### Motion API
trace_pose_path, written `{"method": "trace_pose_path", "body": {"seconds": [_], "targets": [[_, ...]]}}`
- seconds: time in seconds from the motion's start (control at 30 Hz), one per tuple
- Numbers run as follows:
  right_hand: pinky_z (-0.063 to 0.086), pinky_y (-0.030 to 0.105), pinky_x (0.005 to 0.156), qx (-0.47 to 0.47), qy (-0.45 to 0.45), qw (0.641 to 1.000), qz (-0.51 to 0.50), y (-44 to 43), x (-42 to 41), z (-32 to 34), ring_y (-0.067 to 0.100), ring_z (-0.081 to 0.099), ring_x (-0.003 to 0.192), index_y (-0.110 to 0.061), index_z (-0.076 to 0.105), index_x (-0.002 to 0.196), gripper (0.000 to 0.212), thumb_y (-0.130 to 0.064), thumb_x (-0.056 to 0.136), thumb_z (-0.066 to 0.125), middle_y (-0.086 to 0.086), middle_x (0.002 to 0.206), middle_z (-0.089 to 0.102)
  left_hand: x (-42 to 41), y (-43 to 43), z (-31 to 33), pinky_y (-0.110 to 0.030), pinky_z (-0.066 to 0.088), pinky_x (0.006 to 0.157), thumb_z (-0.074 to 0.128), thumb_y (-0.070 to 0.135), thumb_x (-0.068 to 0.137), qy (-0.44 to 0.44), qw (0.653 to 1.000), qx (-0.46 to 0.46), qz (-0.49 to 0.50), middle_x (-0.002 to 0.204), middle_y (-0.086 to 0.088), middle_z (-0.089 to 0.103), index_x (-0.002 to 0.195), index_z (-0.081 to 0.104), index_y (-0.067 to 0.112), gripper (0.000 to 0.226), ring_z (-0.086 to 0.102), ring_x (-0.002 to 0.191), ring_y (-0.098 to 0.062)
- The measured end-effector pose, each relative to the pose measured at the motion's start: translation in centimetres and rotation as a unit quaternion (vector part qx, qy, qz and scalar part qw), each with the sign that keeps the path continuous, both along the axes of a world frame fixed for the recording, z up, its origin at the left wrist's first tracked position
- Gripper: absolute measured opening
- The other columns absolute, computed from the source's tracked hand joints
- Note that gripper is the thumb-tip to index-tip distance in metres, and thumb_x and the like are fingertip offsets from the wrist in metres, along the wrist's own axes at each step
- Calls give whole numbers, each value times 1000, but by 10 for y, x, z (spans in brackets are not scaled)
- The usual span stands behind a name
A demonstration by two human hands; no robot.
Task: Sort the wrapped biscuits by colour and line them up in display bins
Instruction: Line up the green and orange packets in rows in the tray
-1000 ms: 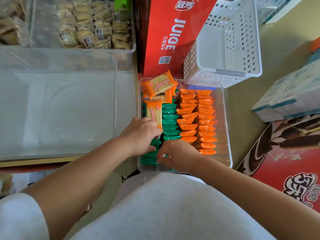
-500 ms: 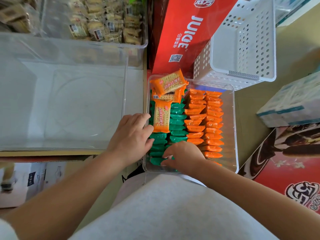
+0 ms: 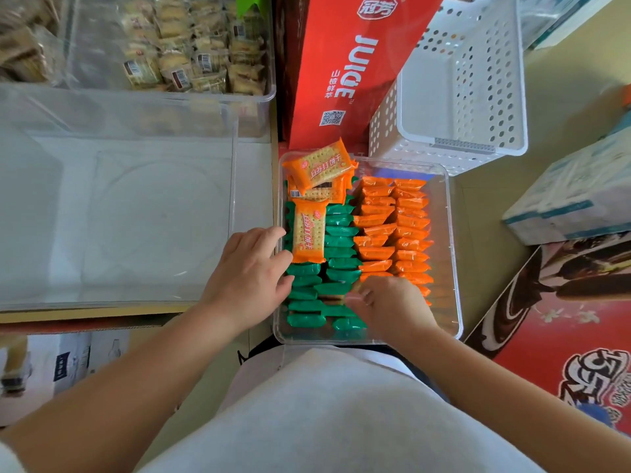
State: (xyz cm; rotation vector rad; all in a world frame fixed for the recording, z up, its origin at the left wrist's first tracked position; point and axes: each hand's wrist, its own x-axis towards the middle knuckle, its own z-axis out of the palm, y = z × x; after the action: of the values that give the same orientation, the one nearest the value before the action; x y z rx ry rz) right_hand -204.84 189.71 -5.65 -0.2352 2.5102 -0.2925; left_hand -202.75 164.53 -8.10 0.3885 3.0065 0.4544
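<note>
Blurring obscures the right hand, curled over the near green biscuits; whether it pinches one cannot be told. The left hand lies spread, fingertips touching the green rows inside the clear bin, beside orange biscuits.

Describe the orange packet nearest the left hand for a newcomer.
Find the clear bin below the red juice box. Atop its green rows lies one orange packet, flat and lengthwise; the other flat ones sit farther back, crosswise.
</note>
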Motion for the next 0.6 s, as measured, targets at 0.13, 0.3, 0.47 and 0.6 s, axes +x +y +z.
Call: {"method": "trace_pose_path", "body": {"seconds": [0.13, 0.3, 0.47, 0.6], "targets": [[56, 32, 84, 37, -147, 988, -7, 4, 3, -13, 20, 65, 104, -19, 61, 131, 56, -49, 85, 73, -1, 120, 68, 0, 1, 2, -52, 44, 98, 76, 28, 82, -10, 1000, -5, 1, 131, -15, 56, 95, 73, 9, 23, 52, 120, -34], [56, 38, 91, 69, -179, 981, 31, -12, -5, -25, 23, 63, 109, -18, 63, 129, 53, -51, 88, 69, 2, 121, 68, -1, 1, 5, -53, 46, 97, 78, 28, 81, -16, 1000, -13, -1, 129, -16, 58, 95, 74, 9, 24, 56, 119, -35], [55, 36, 95, 4, -224, 974, -37, -24, 1, -34, 23, 64, 108, -16, 63, 128, 37, -33, 95, 65, 4, 119, 68, -1, 1, 3, -52, 47, 97, 76, 28, 82, -23, 1000, -15, -3, 128, -16, 60, 96, 74, 10, 23, 56, 119, -34], [55, 35, 97, -61, -252, 955, -146, -20, -1, -43, 19, 66, 107, -17, 67, 123, 30, -20, 93, 69, 0, 118, 71, -1, 1, 2, -52, 49, 97, 76, 28, 83, -27, 999, -18, -2, 129, -17, 61, 95, 73, 11, 22, 57, 119, -35]]}}
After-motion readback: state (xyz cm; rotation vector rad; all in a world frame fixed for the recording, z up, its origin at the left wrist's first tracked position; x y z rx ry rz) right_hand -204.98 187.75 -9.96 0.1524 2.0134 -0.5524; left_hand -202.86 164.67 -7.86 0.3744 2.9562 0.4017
